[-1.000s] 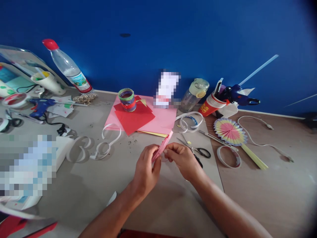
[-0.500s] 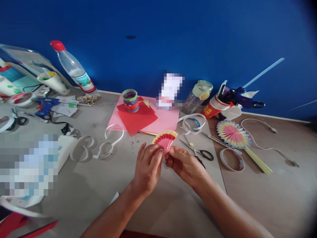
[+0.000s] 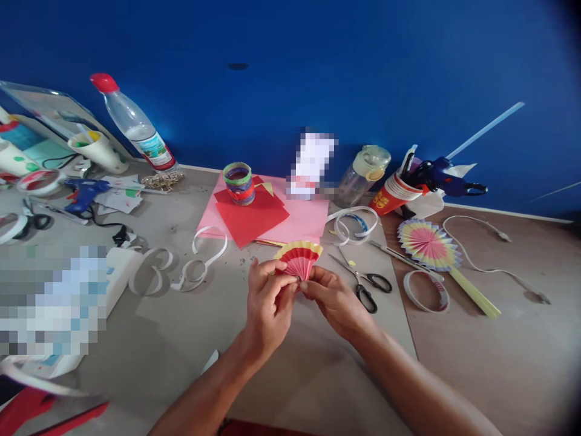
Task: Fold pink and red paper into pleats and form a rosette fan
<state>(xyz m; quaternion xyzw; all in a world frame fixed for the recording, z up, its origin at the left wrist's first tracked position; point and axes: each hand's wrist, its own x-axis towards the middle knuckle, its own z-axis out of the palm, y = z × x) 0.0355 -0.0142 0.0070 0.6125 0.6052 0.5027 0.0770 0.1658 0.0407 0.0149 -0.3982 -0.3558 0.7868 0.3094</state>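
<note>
A pleated paper fan (image 3: 300, 255) with pink, red and yellow bands is spread between my hands, above the grey table. My left hand (image 3: 271, 297) pinches its narrow base from the left, a finger lying along the folds. From the right, the thumb and fingers of my right hand (image 3: 333, 297) close on the same base. The fingertips partly hide the gathered point. Just right of my right hand lie black-handled scissors (image 3: 363, 281), blades apart. Beyond the fan, red paper sheets (image 3: 252, 215) rest on pink paper (image 3: 302, 221).
A pleated paper rosette on a yellow stick (image 3: 429, 244) and a tape roll (image 3: 425, 290) lie at right. A red cup of tools (image 3: 394, 192) and a clear bottle (image 3: 358, 175) stand behind. Leftward are white strips (image 3: 195, 275), a glue gun (image 3: 86, 197) and a tall bottle (image 3: 145, 133).
The fan is spread wider and faces me more, with more of its red band showing. My left fingers have shifted along its left edge; my right hand has turned slightly at the base.
</note>
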